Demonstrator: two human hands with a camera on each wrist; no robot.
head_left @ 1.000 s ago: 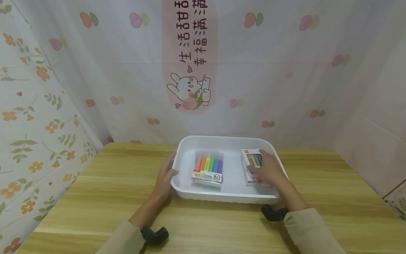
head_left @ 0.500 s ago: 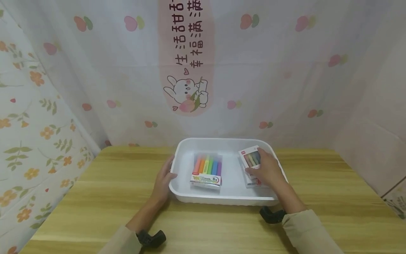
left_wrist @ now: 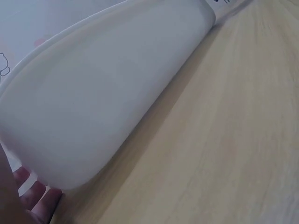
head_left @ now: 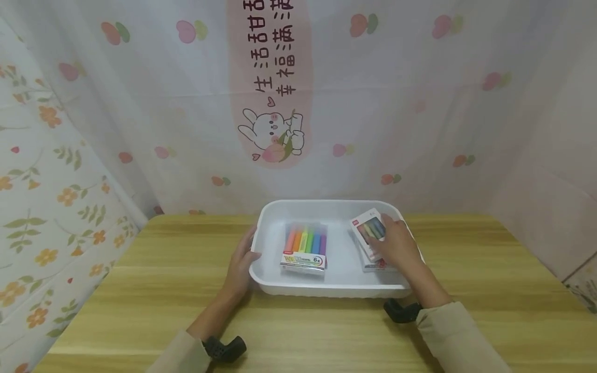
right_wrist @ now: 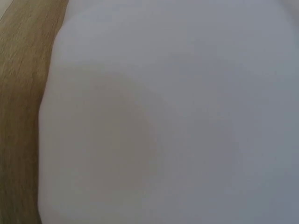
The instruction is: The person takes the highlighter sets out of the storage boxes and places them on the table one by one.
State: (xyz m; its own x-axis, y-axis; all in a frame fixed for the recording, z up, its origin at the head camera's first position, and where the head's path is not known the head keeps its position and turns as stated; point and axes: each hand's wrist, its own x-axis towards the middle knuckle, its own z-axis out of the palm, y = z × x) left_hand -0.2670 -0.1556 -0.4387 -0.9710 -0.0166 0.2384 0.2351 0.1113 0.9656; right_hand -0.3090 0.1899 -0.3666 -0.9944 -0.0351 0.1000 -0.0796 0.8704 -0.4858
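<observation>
A white plastic tray (head_left: 322, 291) sits on the wooden table. Its left side is in my left hand (head_left: 241, 264), the thumb over the rim and the fingers along the outer wall; in the left wrist view those fingers (left_wrist: 33, 195) curl at the tray's corner. My right hand (head_left: 396, 242) holds a white box of crayons (head_left: 362, 221) by its right side, thumb across the front, coloured sticks behind its window. The box is tilted and overlaps another white box (head_left: 371, 267) beneath it, mostly hidden. A clear pack of highlighters (head_left: 305, 246) lies in the tray's left half.
The wooden table (head_left: 298, 331) extends around the tray. Behind it hangs a printed curtain (head_left: 326, 176), close to the tray's far rim. A flowered cloth (head_left: 56, 207) hangs at the left. In the right wrist view, the tray's white wall (right_wrist: 163, 116) fills most of the picture.
The crayon box has turned anticlockwise and shifted slightly up and left over the box beneath, moved by my right hand. My left hand stays at the tray's side.
</observation>
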